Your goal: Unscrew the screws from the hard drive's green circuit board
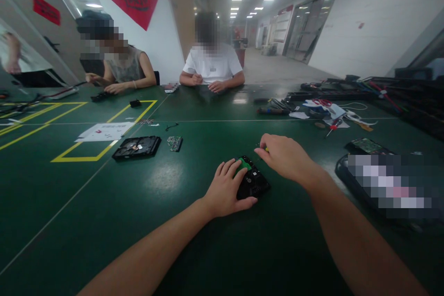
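A black hard drive (255, 184) with a green patch lies on the green table (166, 240) before me. My left hand (227, 188) holds it from the left, fingers spread over its top and thumb along its near edge. Just beyond the drive's far right corner, my right hand (282, 155) is closed in a pinch, raised off the drive. Between its fingertips shows a bit of a small yellow-handled tool (267, 149); most of the tool is hidden. Farther left lie another opened black hard drive (137, 147) and a small circuit board (174, 143).
Two people sit across the table; another stands at far left. A paper sheet (104, 132) lies by yellow tape (79, 159). On the right are a red screwdriver (333, 127), cables (277, 104), a circuit board (371, 146) and a dark bulky object (347, 180), partly blurred.
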Available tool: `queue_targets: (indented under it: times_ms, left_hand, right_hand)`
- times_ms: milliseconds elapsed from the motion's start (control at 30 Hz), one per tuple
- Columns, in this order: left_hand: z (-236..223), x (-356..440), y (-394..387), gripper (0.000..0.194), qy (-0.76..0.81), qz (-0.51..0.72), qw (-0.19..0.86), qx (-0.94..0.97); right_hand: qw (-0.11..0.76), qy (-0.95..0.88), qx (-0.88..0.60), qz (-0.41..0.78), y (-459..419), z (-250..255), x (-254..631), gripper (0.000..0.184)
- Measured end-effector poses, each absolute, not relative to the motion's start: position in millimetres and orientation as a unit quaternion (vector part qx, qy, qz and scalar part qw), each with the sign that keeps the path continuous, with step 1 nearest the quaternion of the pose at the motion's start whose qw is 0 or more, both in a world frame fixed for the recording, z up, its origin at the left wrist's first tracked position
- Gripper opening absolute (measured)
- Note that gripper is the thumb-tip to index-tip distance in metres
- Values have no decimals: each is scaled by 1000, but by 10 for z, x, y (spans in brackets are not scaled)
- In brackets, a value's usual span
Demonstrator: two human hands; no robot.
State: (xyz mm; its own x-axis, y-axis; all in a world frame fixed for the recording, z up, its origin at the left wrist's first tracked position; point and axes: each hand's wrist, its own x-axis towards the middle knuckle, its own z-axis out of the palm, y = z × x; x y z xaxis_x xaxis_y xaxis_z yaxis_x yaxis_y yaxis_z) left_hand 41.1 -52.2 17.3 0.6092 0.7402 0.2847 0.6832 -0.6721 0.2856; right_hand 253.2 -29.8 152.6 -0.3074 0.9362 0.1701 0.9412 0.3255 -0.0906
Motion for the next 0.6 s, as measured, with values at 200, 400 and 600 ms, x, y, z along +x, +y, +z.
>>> queue_targets:
  times_ms: [200,400,600]
  left_hand:
    - [177,409,-519,96,398,187,74,895]
    - [171,415,-517,95,397,195,76,894]
    - [179,409,-525,95,399,192,77,893]
  right_hand:
    - [155,-867,-468,67,-333,1521,2471,25]
    - [151,-825,-544,23,-188,1464,2623,18]
    - [182,-855,-484,44,-139,1445,2701,16]
